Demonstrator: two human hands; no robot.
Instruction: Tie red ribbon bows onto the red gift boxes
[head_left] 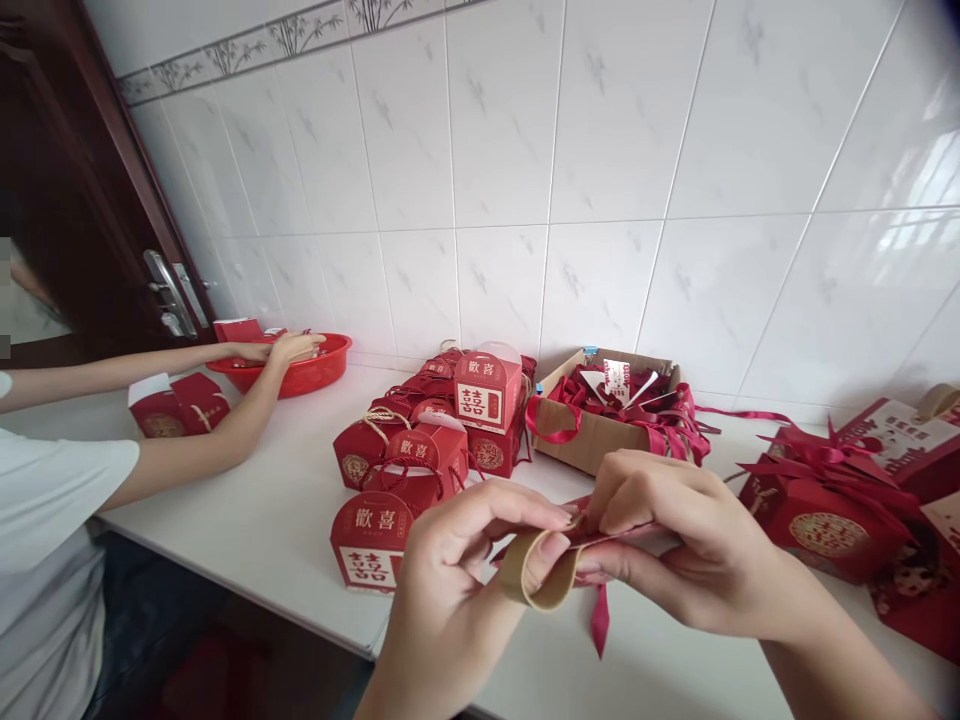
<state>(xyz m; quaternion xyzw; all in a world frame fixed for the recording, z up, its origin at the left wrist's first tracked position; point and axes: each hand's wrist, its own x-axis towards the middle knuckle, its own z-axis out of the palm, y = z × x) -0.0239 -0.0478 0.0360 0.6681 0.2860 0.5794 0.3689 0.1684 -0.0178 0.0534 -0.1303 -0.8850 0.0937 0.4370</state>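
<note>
In front of me, my left hand (469,560) is closed in a pinch on a curved tan strap (516,578), its thumb inside the loop. My right hand (675,540) pinches a dark red piece right beside it, mostly covered by my fingers. The strap and the red piece meet between my fingertips. A red ribbon end (600,625) hangs below them. Red gift boxes (369,540) with gold lettering and cord handles stand grouped just left of my hands. Behind my hands is an open cardboard box (574,445) full of red ribbons and tags.
A red box with a ribbon bow (832,520) stands at the right among other printed boxes. On the left, a person's hands (296,347) reach into a red basin (319,370), near an open red box (176,405). A tiled wall (495,170) backs the white table (277,520).
</note>
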